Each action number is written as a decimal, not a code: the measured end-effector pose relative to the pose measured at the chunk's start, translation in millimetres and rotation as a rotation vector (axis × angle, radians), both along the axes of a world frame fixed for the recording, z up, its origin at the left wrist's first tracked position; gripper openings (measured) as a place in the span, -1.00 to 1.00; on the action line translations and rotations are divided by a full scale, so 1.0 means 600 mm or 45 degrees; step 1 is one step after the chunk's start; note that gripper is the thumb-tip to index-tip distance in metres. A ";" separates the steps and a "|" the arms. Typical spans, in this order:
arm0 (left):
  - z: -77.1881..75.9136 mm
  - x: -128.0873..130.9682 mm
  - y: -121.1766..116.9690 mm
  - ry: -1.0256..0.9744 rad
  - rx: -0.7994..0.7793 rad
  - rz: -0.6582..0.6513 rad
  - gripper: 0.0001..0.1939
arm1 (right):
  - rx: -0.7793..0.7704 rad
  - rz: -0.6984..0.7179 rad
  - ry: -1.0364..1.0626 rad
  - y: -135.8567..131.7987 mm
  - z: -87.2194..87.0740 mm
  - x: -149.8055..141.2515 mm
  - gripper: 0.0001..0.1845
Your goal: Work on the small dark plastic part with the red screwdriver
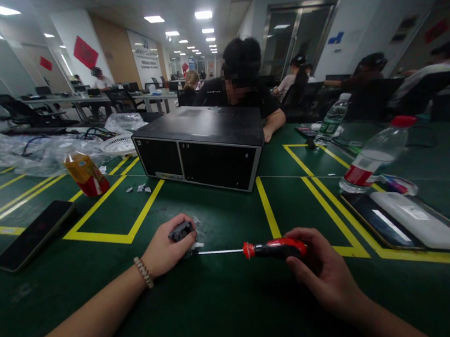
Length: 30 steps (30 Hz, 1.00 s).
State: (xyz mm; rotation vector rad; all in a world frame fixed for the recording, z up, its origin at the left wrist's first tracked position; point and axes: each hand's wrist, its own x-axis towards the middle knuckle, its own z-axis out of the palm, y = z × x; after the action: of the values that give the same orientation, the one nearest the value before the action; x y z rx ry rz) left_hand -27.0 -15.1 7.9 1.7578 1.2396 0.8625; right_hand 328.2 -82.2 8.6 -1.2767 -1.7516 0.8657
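My left hand (pixel 173 244), with a beaded bracelet at the wrist, is closed around a small dark part (pixel 181 231) whose kind I cannot make out. From the right, my right hand (pixel 324 266) grips the red and black handle of a screwdriver (pixel 275 248). Its thin metal shaft points left and ends at the dark part in my left hand; the tip is hidden there. Just beyond my hands, a black computer case (pixel 200 141) lies on the green table (pixel 227 312).
Drink bottles stand left (pixel 85 170) and right (pixel 376 154). A phone (pixel 35 235) lies at left; a dark tablet-like device (pixel 381 220) lies at right. Plastic wrap (pixel 40 151) and a white basket (pixel 119 145) sit far left. A person (pixel 238 78) leans behind the case.
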 end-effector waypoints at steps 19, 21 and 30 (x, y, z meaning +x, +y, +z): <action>0.009 0.004 -0.004 0.014 0.026 0.016 -0.86 | -0.037 -0.023 0.041 -0.002 0.015 -0.008 -0.59; 0.008 0.003 -0.003 0.029 0.029 0.010 -0.86 | -0.108 -0.037 0.082 -0.002 0.013 -0.007 -0.62; 0.003 0.000 -0.001 0.030 0.002 -0.014 -0.85 | -0.067 0.053 0.096 0.004 0.000 -0.005 -0.73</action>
State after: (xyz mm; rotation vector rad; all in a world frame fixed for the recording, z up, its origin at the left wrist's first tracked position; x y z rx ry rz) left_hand -27.1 -15.8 9.8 1.7793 1.2432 0.8390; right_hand 325.4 -79.9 8.3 -1.2296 -1.7114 0.9774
